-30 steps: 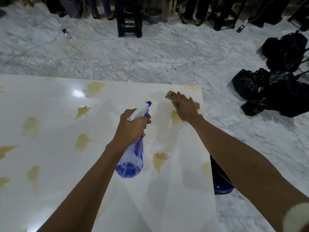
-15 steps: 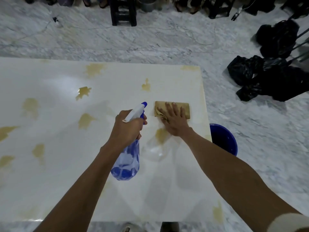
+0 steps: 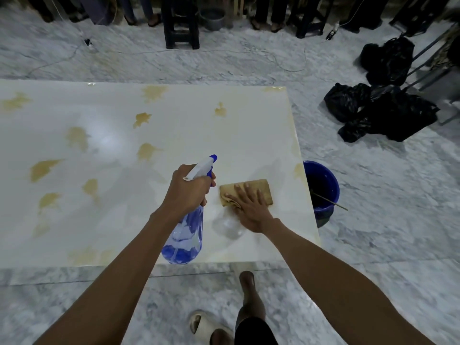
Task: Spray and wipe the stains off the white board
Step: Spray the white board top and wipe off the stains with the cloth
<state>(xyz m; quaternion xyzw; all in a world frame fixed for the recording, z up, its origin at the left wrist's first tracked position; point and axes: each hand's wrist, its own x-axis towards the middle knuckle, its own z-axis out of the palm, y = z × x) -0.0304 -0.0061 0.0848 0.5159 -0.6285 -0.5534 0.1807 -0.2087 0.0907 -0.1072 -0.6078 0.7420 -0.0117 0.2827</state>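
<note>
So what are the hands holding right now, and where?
The left hand grips the spray bottle round its neck, below the trigger head. The right hand holds nothing; it presses flat on the cloth.

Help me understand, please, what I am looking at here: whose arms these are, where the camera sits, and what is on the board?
There is no machine here: a person wears a camera on the head, looking down at their own arms. The left hand grips a blue spray bottle. The right hand presses flat on a tan cloth, which lies on the white board. Yellowish stains dot the board, mostly to the left. A blue bucket stands on the floor beside the board's right edge.
</note>
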